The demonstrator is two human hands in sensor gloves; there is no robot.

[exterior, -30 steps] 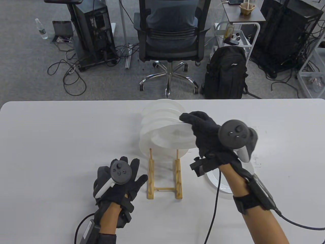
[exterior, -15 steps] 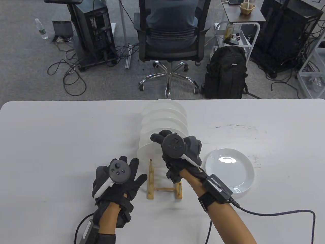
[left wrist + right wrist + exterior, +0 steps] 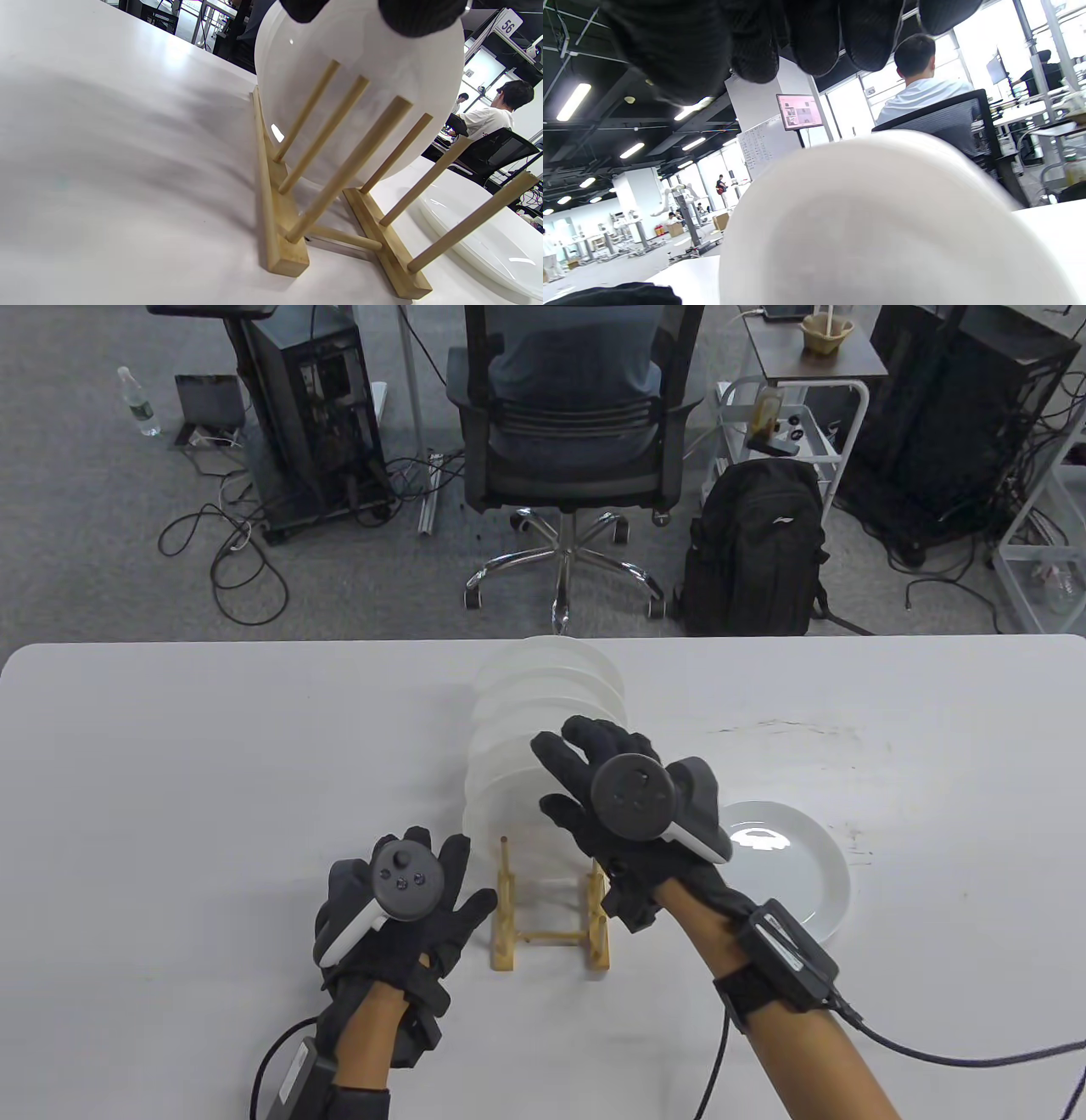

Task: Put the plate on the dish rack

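Observation:
A wooden dish rack (image 3: pixel 550 935) stands mid-table with several white plates (image 3: pixel 551 697) upright in it. The nearest plate (image 3: pixel 501 814) stands in a front slot; it also shows in the left wrist view (image 3: pixel 365 93) behind the rack's pegs (image 3: pixel 284 254), and in the right wrist view (image 3: pixel 882 228). My right hand (image 3: pixel 594 780) hovers over that plate with fingers spread, holding nothing; its fingers (image 3: pixel 814 38) are above the plate's rim. My left hand (image 3: pixel 407 899) lies open on the table just left of the rack. Another white plate (image 3: pixel 797 857) lies flat at the right.
The flat plate also shows in the left wrist view (image 3: pixel 488 241), right of the rack. The white table (image 3: pixel 212 780) ends at a far edge, with an office chair (image 3: pixel 568 432) and a black backpack (image 3: pixel 755 551) behind it.
My right hand carried a plate down from the right into the rack's front slot, let go and opened above it. The flat plate at the right came into view. The left hand stayed put.

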